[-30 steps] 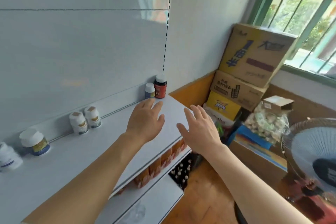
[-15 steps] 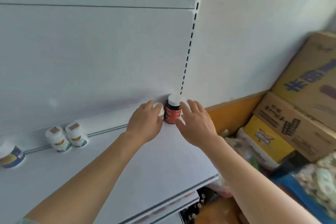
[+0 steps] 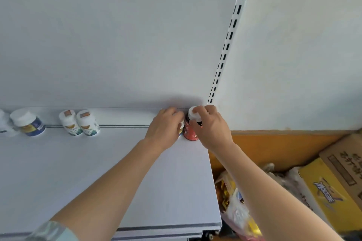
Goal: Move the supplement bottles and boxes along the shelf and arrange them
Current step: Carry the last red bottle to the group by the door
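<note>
A: White shelf [image 3: 117,172]; two capped bottles [image 3: 79,124] well left of the grips, cardboard boxes [image 3: 333,178] to their right.
B: Both hands have closed in: right hand [image 3: 210,126] clamps the red bottle [image 3: 190,133] at the back corner, left hand [image 3: 166,126] curls round the small bottle [image 3: 181,128] beside it.

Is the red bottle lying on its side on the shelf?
No, the red bottle stands upright at the shelf's back right corner, white cap up, gripped by the right hand.
</note>
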Tool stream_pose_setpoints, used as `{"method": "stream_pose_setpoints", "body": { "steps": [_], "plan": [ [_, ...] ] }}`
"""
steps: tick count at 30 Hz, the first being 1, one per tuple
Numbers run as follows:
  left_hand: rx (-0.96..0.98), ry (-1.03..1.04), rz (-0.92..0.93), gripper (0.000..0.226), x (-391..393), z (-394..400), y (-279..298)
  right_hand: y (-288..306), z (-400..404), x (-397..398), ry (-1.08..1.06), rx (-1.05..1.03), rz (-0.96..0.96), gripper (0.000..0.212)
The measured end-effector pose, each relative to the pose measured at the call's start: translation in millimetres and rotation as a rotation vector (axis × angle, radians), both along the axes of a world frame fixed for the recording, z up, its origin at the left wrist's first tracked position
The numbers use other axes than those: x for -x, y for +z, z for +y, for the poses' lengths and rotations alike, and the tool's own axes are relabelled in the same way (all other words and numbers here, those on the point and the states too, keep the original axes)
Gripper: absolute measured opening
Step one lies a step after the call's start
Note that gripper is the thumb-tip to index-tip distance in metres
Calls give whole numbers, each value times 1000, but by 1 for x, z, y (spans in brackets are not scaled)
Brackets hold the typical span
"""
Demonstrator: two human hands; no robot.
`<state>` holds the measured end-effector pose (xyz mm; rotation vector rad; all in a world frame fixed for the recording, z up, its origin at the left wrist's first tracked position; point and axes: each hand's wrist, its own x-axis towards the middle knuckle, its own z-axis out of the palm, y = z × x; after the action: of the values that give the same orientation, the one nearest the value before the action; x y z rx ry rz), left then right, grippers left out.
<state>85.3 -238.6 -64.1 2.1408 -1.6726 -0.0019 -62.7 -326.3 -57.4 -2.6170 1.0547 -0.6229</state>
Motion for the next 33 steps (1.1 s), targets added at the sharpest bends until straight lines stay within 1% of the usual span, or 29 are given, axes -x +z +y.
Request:
{"method": "stream_pose_setpoints", "body": {
  "steps": [3, 8, 11, 18, 22, 27, 30, 33],
  "plan": [
    [23, 31, 77, 18, -2, 9, 0, 2, -3, 2, 14, 2, -51, 25],
    [83, 59, 182, 33, -17, 42, 19, 19, 9, 0, 146, 5, -208, 26],
    [131, 84, 263, 32, -29, 69, 34, 30, 26, -11, 203, -44, -274, 29],
    [113, 88, 298, 39, -73, 146, 54, 43, 92, -60, 356, -58, -336, 28],
    [118, 97, 330, 42, -109, 200, 57, 51, 140, -96, 411, -23, -342, 28],
    [45, 117, 320, 41, -166, 262, 58, 45, 200, -140, 446, -16, -330, 28],
    [13, 132, 294, 42, -196, 285, 60, 37, 225, -161, 447, -37, -301, 30],
    [-36, 145, 270, 44, -223, 291, 64, 32, 240, -178, 459, -35, -276, 30]
  ]
}}
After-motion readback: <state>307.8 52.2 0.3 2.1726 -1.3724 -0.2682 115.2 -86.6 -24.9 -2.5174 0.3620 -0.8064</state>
